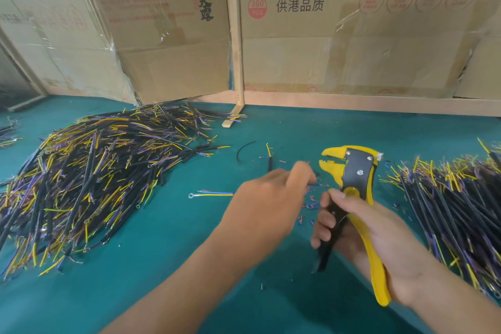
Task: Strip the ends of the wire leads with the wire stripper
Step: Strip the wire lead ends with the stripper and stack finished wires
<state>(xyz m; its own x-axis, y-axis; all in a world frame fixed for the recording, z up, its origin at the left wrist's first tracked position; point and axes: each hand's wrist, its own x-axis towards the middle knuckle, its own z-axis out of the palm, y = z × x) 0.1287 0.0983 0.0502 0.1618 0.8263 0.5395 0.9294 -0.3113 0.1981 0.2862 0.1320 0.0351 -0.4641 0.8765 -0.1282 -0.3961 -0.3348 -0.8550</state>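
Now wire stripper (349, 171) in right hand (363, 228)

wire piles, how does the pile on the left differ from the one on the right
The left pile lies whole in view, spreading from the cardboard wall toward the near edge; the right pile is cut off by the frame edge. Several ring terminals show in the left pile; none can be made out in the right pile. Both hold black-sheathed leads with yellow and purple ends on the green table.
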